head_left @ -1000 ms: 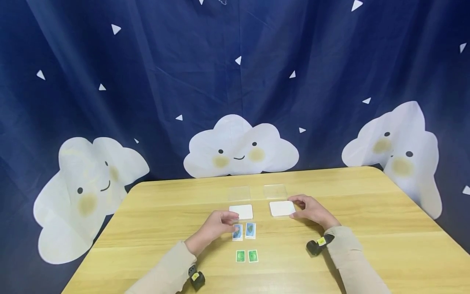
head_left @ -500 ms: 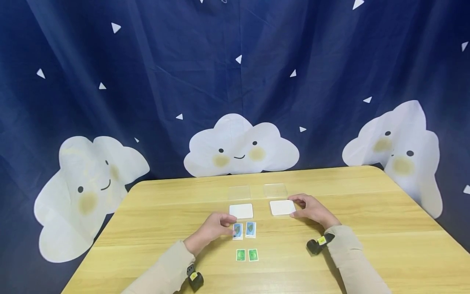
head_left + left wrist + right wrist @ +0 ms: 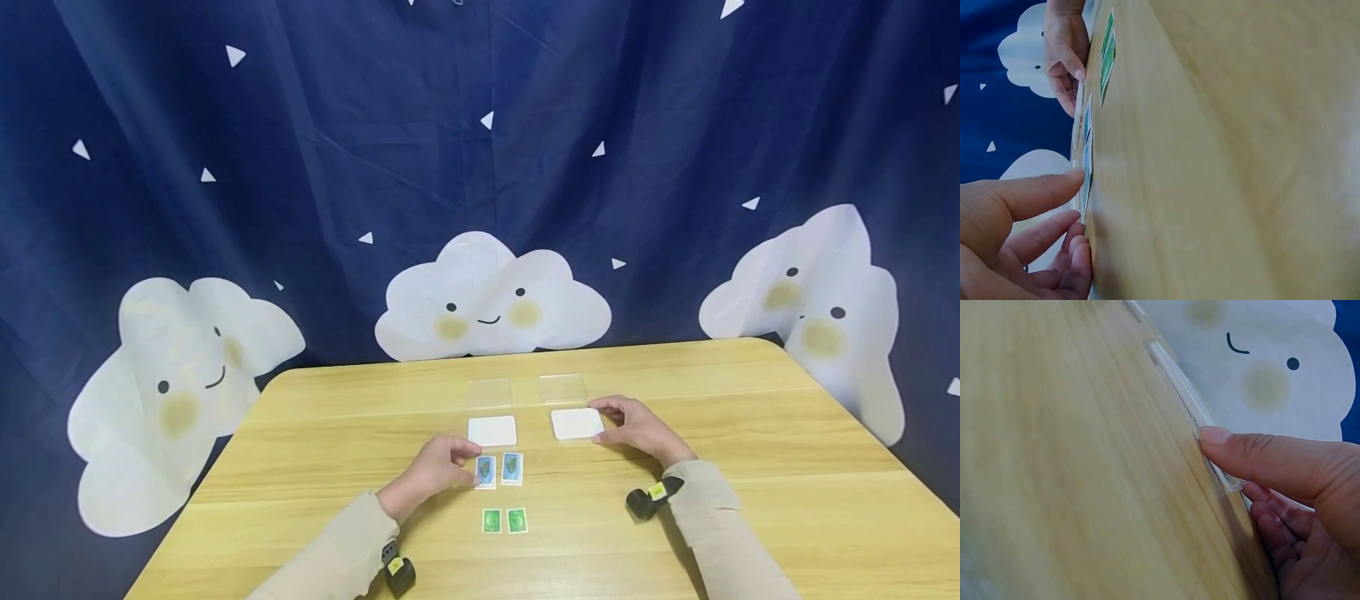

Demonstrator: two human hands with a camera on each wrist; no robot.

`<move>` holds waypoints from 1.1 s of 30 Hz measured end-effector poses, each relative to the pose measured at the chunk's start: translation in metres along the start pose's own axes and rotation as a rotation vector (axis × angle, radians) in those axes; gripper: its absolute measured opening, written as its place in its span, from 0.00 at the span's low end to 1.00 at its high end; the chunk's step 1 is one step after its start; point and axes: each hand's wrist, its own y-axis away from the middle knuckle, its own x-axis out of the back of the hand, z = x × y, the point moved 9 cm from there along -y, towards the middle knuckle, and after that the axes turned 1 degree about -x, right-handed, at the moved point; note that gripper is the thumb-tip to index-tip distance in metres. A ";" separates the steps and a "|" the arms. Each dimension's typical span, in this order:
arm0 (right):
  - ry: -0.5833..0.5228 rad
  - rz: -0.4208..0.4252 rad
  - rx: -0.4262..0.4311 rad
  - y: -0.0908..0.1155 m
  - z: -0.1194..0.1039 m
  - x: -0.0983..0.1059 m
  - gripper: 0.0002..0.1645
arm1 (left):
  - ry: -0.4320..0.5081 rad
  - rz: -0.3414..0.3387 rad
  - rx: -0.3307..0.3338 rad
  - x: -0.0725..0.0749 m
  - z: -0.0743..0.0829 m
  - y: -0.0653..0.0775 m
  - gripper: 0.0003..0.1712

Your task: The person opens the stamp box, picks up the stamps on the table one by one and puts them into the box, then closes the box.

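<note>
Two blue picture cards lie side by side on the table, a left one (image 3: 486, 471) and a right one (image 3: 512, 468). My left hand (image 3: 435, 471) is beside the left card, thumb tip at its left edge and fingers loosely bent toward the white cards (image 3: 492, 430) in a shallow clear case. To the right, more white cards (image 3: 576, 423) fill a second clear plastic case (image 3: 1175, 381). My right hand (image 3: 637, 429) holds that case at its right end, thumb on the near side and fingers on the far side.
Two green cards, one on the left (image 3: 491, 521) and one on the right (image 3: 517, 521), lie closer to me. Behind the cases are two clear plastic lids, left (image 3: 490, 392) and right (image 3: 562, 388). A blue cloud-patterned curtain (image 3: 420, 167) hangs past the wooden table (image 3: 337, 433).
My left hand has drawn back slightly to the left: its thumb has slid off the face of the left blue card, and its fingers off the left white cards. The right hand stays put.
</note>
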 end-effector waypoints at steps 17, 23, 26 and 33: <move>0.018 0.010 -0.005 0.000 0.000 0.000 0.33 | -0.039 0.024 -0.028 -0.001 0.000 -0.002 0.21; 0.015 0.005 -0.003 0.000 0.001 0.000 0.33 | -0.036 0.022 -0.020 -0.001 0.001 -0.001 0.20; 0.011 0.004 0.000 0.000 0.000 0.000 0.33 | -0.031 0.021 -0.012 -0.001 0.000 -0.001 0.21; 0.018 0.004 -0.007 0.000 0.000 0.000 0.34 | -0.026 0.013 -0.028 -0.001 0.002 -0.001 0.22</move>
